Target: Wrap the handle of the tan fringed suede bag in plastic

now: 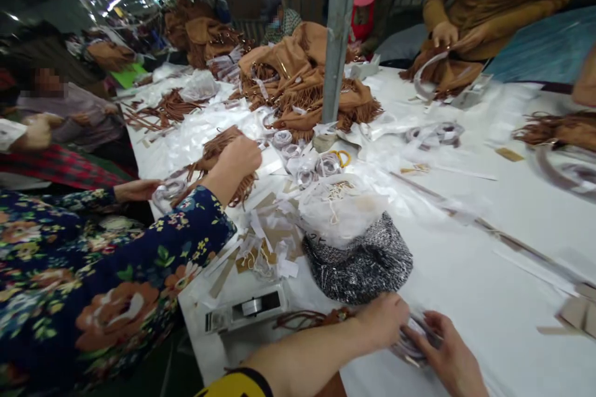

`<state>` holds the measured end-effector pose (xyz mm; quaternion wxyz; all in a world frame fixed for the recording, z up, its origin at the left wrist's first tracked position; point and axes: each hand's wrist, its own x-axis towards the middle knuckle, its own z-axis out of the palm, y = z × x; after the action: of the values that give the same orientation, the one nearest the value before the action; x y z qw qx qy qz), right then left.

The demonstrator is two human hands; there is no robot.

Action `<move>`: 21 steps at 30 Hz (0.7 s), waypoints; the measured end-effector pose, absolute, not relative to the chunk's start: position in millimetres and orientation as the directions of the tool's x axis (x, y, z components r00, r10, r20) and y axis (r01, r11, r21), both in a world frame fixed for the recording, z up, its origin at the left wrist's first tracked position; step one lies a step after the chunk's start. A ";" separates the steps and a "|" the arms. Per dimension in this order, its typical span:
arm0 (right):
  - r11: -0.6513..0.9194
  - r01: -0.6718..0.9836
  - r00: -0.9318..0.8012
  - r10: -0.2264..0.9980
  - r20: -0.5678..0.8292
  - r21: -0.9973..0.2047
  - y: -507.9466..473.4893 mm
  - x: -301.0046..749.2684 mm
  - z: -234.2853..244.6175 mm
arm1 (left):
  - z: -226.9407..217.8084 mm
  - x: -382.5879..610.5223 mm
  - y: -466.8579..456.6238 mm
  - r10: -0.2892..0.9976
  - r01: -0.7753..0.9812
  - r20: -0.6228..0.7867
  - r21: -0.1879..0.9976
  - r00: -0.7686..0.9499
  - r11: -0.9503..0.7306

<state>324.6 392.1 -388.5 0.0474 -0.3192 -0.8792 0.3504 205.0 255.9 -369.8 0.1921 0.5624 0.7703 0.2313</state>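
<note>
Low in the view, my left hand (386, 317) reaches across from a yellow sleeve. Its fingers are closed at the left side of a coiled grey-brown strap (412, 347) that looks wrapped in clear plastic. My right hand (454, 350) grips the same coil from the right, thumb on the near side and fingers over the far rim. Slight blur hides the fine detail of the coil. Just beyond my hands sits a black-and-white woven cap (361, 267) with a clear plastic bag (342, 205) of pale strings in it. Brown cords (311, 318) lie left of my left wrist.
A grey tape dispenser (246, 310) stands near the table edge, by paper and plastic scraps. At my left, a co-worker's floral sleeve (153, 279) reaches over fringed brown material. A metal post (338, 37) rises beside heaped brown fringed bags (293, 74). Other people work around the white table (465, 248).
</note>
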 end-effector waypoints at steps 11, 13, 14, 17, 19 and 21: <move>0.647 0.409 -0.863 0.504 -0.041 -0.644 383.8 324.9 -387.1 | -308.4 196.7 228.1 0.840 0.899 0.329 0.075 -0.431 0.431; 0.662 0.373 -0.891 0.452 -0.052 -0.650 386.8 323.9 -388.1 | -300.2 200.2 204.8 0.856 0.901 0.289 0.204 -0.428 0.382; 0.670 0.363 -0.899 0.435 -0.054 -0.648 387.6 323.7 -388.6 | -297.5 200.8 191.3 0.865 0.896 0.267 0.260 -0.425 0.360; 0.707 0.363 -0.901 0.432 -0.035 -0.607 387.2 323.8 -389.2 | -294.2 189.6 144.4 0.830 0.751 0.149 0.532 -0.537 0.391; 0.728 0.374 -0.897 0.441 -0.025 -0.575 385.4 324.2 -388.9 | -295.4 166.7 109.4 0.731 0.518 0.025 0.722 -0.682 0.459; 0.737 0.382 -0.894 0.448 -0.020 -0.557 383.7 324.7 -388.3 | -299.6 133.4 74.6 0.611 0.373 -0.049 0.752 -0.790 0.543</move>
<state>324.7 383.7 -388.3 0.0578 -0.2230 -0.9303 0.2856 133.4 74.6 -299.6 0.1547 0.2847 0.8645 0.3842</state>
